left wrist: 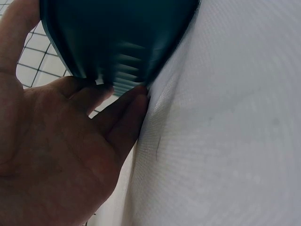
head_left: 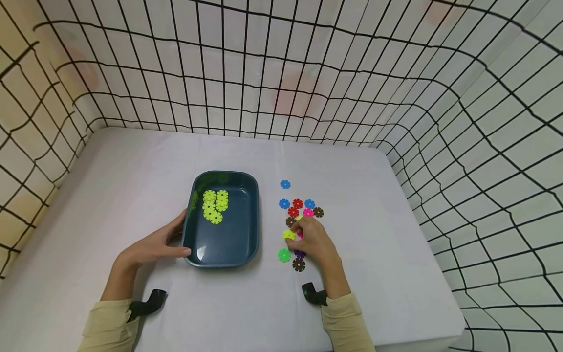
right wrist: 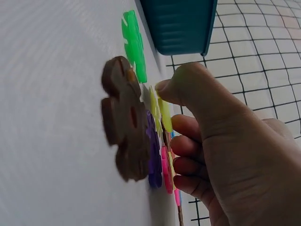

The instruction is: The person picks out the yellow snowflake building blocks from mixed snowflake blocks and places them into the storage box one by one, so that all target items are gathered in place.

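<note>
On the left stands a dark teal plastic tray (head_left: pixel 235 239) with several yellow-green flower-shaped discs (head_left: pixel 215 205) inside. My left hand (head_left: pixel 154 247) rests against its left side, thumb at the near corner of the rim. In the left wrist view, the spread fingertips touch the tray's outer wall (left wrist: pixel 117 37). My right hand (head_left: pixel 314 239) is over a loose group of coloured discs right of the tray. It pinches a yellow disc (right wrist: pixel 165 114) between thumb and forefinger; another yellow disc (right wrist: pixel 154 103) is close beside it. The hand hides part of the group.
Around the right hand lie blue (head_left: pixel 284 204), red (head_left: pixel 293 211), pink (head_left: pixel 308 212), brown (head_left: pixel 298 265), green (head_left: pixel 284 255) and purple (right wrist: pixel 153 155) discs on the white-covered table (head_left: pixel 387 274). Black wire mesh (head_left: pixel 242 73) borders the table's back and sides.
</note>
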A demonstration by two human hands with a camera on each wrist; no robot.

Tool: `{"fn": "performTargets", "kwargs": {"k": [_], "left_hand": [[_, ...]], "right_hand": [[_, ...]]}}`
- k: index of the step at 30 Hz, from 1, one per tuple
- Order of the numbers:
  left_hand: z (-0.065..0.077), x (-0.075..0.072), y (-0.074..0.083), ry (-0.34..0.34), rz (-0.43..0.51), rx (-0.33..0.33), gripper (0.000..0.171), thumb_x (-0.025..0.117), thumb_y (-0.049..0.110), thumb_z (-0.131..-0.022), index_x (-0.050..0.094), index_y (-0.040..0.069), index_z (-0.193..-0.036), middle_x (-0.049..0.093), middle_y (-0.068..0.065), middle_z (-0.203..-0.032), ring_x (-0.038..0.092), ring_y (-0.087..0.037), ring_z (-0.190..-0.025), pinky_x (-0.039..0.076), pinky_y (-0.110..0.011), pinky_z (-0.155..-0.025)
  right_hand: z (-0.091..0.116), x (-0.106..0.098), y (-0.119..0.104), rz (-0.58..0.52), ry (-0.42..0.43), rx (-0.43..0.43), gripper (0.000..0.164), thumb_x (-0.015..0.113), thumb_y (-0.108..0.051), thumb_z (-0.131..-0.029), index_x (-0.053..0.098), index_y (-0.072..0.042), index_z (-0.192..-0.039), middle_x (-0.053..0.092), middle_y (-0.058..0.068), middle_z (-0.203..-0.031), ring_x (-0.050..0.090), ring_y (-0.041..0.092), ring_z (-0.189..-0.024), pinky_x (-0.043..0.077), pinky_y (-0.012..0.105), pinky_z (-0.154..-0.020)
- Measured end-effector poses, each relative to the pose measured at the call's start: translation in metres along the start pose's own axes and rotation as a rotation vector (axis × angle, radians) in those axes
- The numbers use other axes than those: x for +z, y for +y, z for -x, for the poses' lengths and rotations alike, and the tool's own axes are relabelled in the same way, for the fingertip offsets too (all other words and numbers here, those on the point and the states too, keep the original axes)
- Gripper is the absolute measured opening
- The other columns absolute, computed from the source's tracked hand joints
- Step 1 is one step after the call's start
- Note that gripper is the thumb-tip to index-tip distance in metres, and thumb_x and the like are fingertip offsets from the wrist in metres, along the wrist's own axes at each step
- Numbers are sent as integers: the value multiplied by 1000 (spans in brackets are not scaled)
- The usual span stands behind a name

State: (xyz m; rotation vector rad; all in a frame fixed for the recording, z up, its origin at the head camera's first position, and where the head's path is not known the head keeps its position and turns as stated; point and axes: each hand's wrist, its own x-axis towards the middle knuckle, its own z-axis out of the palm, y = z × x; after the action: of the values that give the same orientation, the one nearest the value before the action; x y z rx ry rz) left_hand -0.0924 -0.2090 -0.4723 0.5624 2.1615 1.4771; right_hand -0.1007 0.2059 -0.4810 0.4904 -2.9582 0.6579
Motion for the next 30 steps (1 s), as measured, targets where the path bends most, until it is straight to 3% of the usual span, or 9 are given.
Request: {"fn": "performTargets", "kwargs": {"k": [6, 16, 30], "left_hand": [[0, 0, 1, 4, -17, -2, 104, 71, 19, -85, -5, 16, -157, 13, -28, -160, 35, -49, -136, 42, -40, -102], [0, -1, 3, 6, -10, -3, 106, 72, 20, -85, -5, 16, -157, 11, -29, -160, 33, -50, -136, 36, -59, -105], [0, -1, 2, -4, 4, 6, 106, 72, 20, -84, -4, 15, -157, 11, -29, -160, 31, -51, -138, 40, -45, -105]], "right_hand": [[0, -4, -4, -10, 12, 7, 25, 83, -22, -72, 71, -7, -89, 68, 1, -81, 54, 11, -74, 51, 27, -70], [-5, -8, -8, -31, 40, -12, 27, 83, -19, -73, 72, -5, -92, 71, 4, -86, 56, 11, -75, 54, 26, -70], [-25, -24, -26, -181, 28, -83, 24, 83, -13, -72, 72, -4, -91, 71, 6, -83, 61, 16, -73, 55, 25, -69]]}}
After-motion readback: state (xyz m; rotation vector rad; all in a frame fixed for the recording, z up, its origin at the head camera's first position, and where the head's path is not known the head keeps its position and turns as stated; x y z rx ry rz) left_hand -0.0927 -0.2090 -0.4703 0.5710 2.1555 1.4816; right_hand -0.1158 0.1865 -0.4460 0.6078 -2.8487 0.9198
